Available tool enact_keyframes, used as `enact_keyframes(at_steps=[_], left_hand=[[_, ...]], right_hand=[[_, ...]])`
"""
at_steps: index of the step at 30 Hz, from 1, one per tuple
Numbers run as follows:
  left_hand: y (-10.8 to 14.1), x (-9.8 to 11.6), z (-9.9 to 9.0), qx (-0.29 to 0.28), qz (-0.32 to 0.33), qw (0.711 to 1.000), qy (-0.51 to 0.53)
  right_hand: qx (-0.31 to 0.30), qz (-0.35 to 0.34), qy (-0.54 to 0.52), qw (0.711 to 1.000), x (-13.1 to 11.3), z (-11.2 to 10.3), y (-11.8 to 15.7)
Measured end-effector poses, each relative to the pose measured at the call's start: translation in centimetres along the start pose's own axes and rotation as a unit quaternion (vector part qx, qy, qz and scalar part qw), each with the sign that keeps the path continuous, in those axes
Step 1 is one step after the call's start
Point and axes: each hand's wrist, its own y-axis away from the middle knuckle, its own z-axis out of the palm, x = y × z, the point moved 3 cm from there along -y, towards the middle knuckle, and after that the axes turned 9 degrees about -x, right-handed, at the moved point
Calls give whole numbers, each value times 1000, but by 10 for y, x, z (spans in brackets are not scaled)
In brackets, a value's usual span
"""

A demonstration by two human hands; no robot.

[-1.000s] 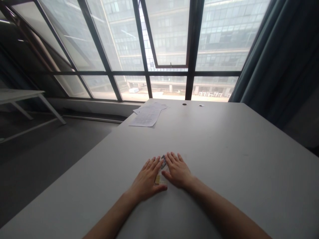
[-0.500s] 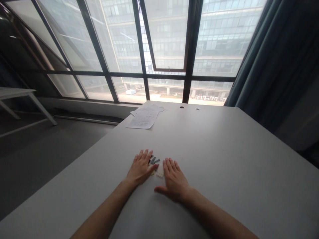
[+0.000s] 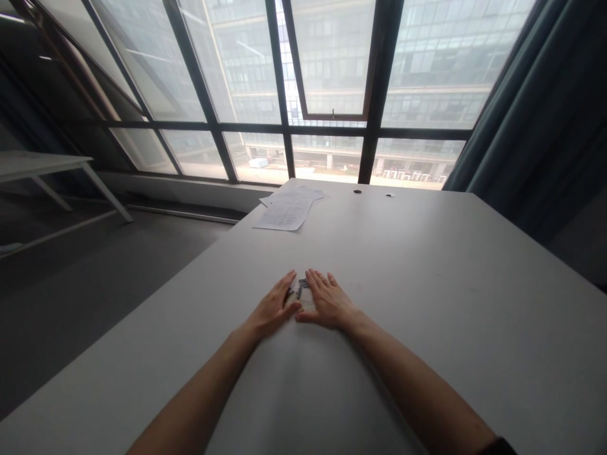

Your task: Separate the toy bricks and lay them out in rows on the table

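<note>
Several small grey and pale pieces (image 3: 300, 292) lie on the white table (image 3: 408, 265), too small for me to name their kind. My left hand (image 3: 275, 308) rests along their left side with its fingers stretched out. On their right, my right hand (image 3: 328, 300) lies with its fingers extended. The two thumbs nearly meet on the near side, so the hands form a ring around the pieces. Both hands partly hide them, and neither hand grasps anything.
Printed papers (image 3: 287, 208) lie at the table's far left corner. Two round cable holes, one dark (image 3: 357, 191), are set near the far edge. Behind stand large windows, with a blue curtain (image 3: 512, 107) at right. Another white table (image 3: 42, 163) stands left.
My hands have drawn closer together around the pieces, my right thumb coming up near my left. The pieces are bunched more tightly between them. The whole view has tilted down slightly.
</note>
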Motion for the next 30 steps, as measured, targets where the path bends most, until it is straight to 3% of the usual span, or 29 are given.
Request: enact_keyframes(at_steps=[2, 5, 10, 15, 18, 21, 23, 24, 25, 27, 28, 30], left_hand=[[5, 0, 0, 11, -8, 1000, -20], [9, 3, 4, -22, -19, 995, -98], [8, 10, 7, -67, -11, 986, -155], [4, 7, 9, -56, -33, 985, -160], [1, 6, 10, -31, -48, 987, -151], [0, 6, 10, 2, -63, 989, -132], [0, 4, 10, 35, -77, 991, -107], [1, 2, 10, 53, -80, 991, -91], [2, -1, 9, 74, -79, 992, -69], [4, -6, 7, 126, -76, 989, -9], [7, -8, 4, 161, -82, 983, 28], [14, -6, -5, 235, -105, 962, 96]], right_hand=[[19, 48, 6, 999, 2, 4, 7], [30, 118, 9, 993, 6, 11, 20], [10, 98, 4, 995, 8, 14, 16], [10, 95, -5, 995, 9, 11, -6], [48, 94, -27, 994, 9, 9, -9], [127, 83, -99, 983, 10, 5, 0], [191, 58, -205, 958, 14, 3, 14], [225, 47, -282, 931, 17, 4, 24], [258, 39, -364, 894, 23, 4, 35], [319, 57, -529, 784, 39, 7, 64], [338, 75, -557, 755, 48, 6, 82], [373, 109, -568, 726, 64, -1, 123]])
